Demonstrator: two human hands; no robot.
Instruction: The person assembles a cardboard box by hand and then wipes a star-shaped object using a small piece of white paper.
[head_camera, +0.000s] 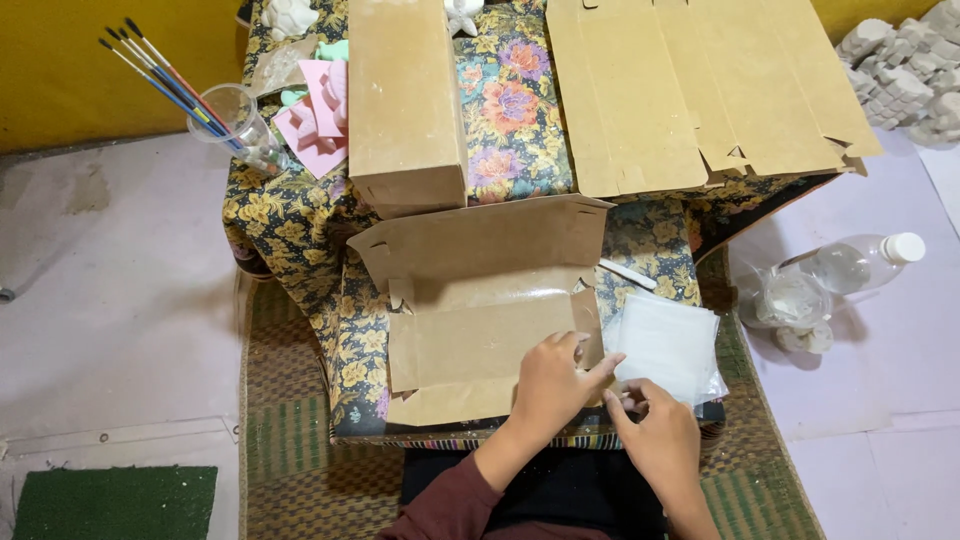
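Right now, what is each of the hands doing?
Left hand: pressing on the flat brown cardboard, not gripping.
Right hand: pinching a clear plastic sheet.

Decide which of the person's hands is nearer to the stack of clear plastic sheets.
Right. The right hand touches the near edge of the stack of clear plastic sheets; the left hand rests beside it on the flat cardboard box blank.

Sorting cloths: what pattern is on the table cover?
Floral, yellow and pink on black tablecloth, head view.
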